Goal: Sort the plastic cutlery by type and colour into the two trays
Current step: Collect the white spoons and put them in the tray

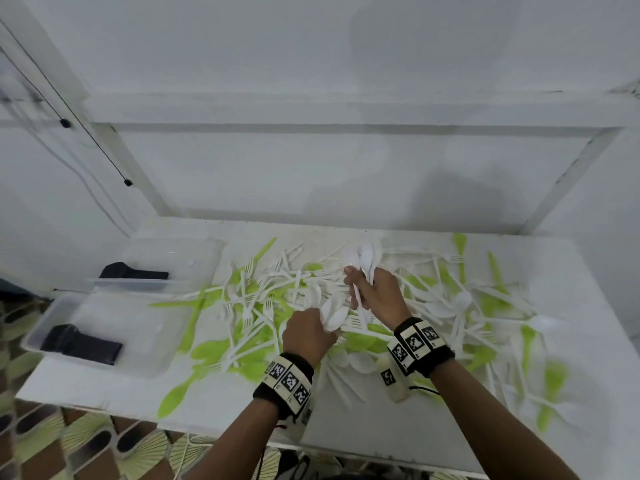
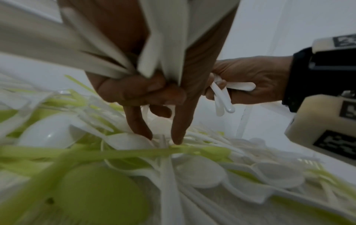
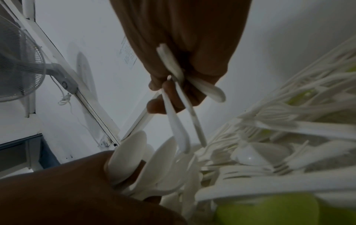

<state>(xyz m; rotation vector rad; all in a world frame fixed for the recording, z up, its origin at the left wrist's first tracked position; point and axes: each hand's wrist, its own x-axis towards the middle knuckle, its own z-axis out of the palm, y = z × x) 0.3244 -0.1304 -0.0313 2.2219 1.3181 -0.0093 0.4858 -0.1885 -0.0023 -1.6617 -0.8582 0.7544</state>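
A heap of white and lime-green plastic spoons and forks (image 1: 346, 306) covers the table. My left hand (image 1: 311, 329) grips a bunch of white spoons (image 1: 333, 315) low over the heap's middle. In the left wrist view its fingers (image 2: 142, 127) touch the white cutlery below while the handles (image 2: 165, 45) stay in the palm. Just behind it, my right hand (image 1: 369, 285) grips a second bunch of white spoons (image 1: 363, 256) with the bowls pointing up. The right wrist view shows their handles (image 3: 181, 121) hanging from my right hand (image 3: 169, 91).
Two clear trays (image 1: 152, 355) (image 1: 194, 247) stand at the table's left, each with a stack of black cutlery (image 1: 81, 344) (image 1: 133, 271). Green spoons (image 1: 175, 396) lie near the front edge. A white wall and frame rise behind; a fan (image 3: 17, 64) stands off to the side.
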